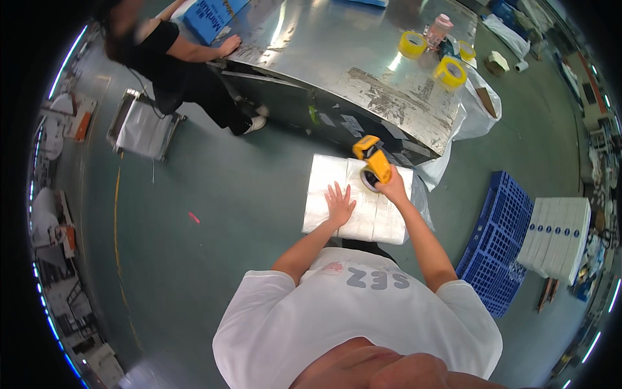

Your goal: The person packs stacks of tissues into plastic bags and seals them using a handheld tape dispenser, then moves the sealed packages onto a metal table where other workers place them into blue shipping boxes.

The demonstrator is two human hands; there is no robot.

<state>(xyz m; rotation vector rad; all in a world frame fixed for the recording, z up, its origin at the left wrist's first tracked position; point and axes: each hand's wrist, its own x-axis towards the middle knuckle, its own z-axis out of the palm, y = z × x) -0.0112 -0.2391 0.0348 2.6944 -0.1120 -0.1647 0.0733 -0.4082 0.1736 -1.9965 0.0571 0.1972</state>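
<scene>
My left hand lies flat, fingers spread, on the white wrapped bundle; my right hand grips the yellow tape dispenser at its far edge.

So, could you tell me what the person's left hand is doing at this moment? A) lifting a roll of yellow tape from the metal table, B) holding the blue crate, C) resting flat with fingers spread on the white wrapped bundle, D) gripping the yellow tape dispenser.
C: the left hand lies open and flat on the white wrapped bundle, while the right hand grips the yellow tape dispenser at the bundle's far edge.
</scene>
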